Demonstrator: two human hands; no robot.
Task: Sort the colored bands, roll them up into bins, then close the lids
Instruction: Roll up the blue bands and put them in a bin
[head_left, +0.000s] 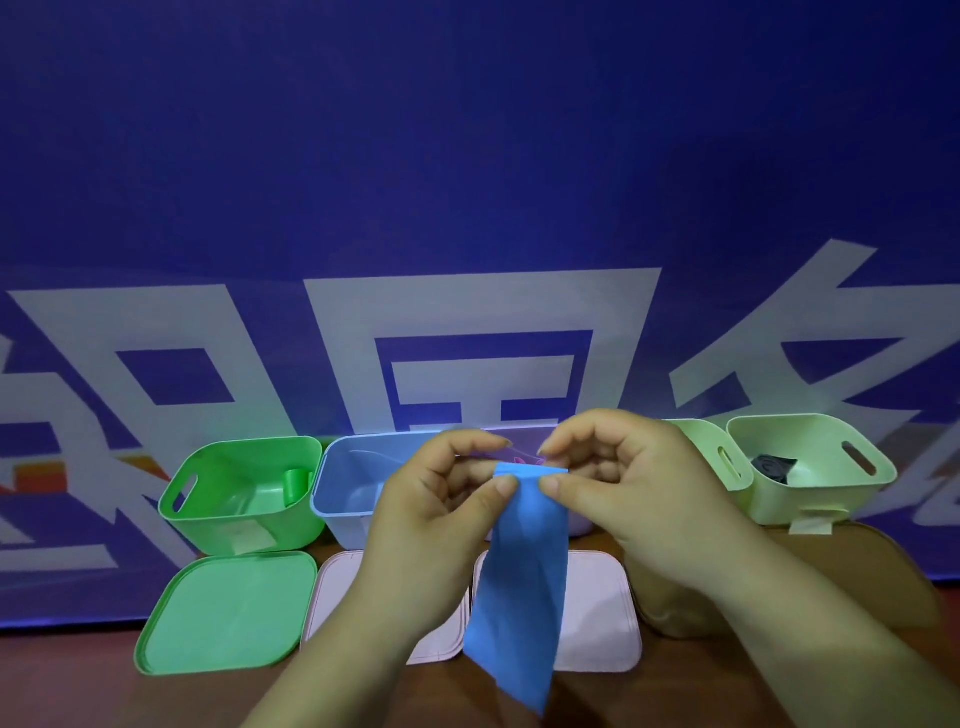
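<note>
Head view. Count: 1 loose band, 2 hands, 3 sure lids, 5 bins, 2 rolls.

Band (519, 582): blue, flat, matte, with a slight twist along its length. Long axis near vertical in frame. Lower end hangs nearest the camera, over the table (78, 686). Top edge is held level in front of the bins and turned over into a narrow strip.

Left hand (436, 514) pinches the band's top left corner between thumb and forefinger. Right hand (623, 493) pinches the top right corner the same way. Remaining fingers are curled.

Lids lie flat on the table in a row. Green lid (226, 613) is at left. Next is the first pale lid (337, 597), partly under the left forearm. Second pale lid (597, 618) lies behind the band. Tan shape (670, 597) under the right forearm: cannot tell if it is a lid.

Bins stand behind the lids, all open, side by side:
- green bin (249, 530), with a green roll (296, 483) at its right wall
- blue bin (343, 499)
- lilac bin (519, 439), mostly hidden by the hands
- inner pale bin (696, 441)
- outer pale bin (810, 493), with a black roll (774, 467) inside

Banner (467, 156) is farthest: blue, with large white characters.
</note>
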